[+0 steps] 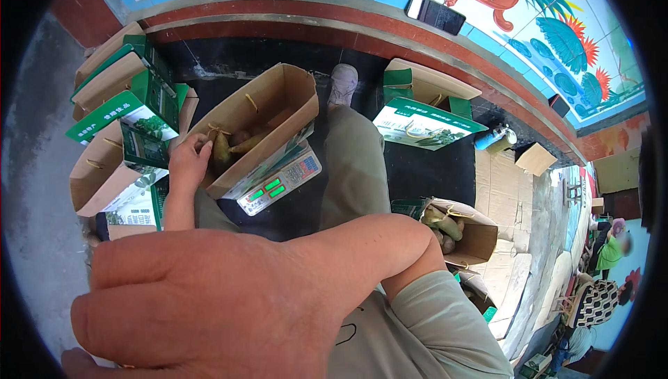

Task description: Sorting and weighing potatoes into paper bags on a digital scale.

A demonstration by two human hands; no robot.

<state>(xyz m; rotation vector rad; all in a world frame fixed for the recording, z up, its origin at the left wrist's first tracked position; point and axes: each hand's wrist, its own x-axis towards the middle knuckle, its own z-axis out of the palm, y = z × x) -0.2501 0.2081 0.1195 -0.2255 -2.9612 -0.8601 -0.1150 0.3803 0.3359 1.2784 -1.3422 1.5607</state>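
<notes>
My left hand (186, 163) is at the near left end of an open cardboard box (282, 125), its thumb and fingers pinched together beside long tan root vegetables (221, 151). Whether it grips the box rim, a cord handle or a root I cannot make out. The box rests on a digital scale (282, 181) with lit green displays. My right hand (209, 295) looms close to the camera, its back up, over my lap. Its fingers curl downward; their tips, and anything in them, are hidden. The right forearm crosses in front of my left forearm.
Several green and white cardboard boxes (115, 111) stand together on the left. Another box (428, 111) is beyond my right leg, and a box of roots (449, 226) sits to the right. A phone (435, 15) leans on the tiled wall ledge. Flattened cardboard (501, 202) covers floor at right.
</notes>
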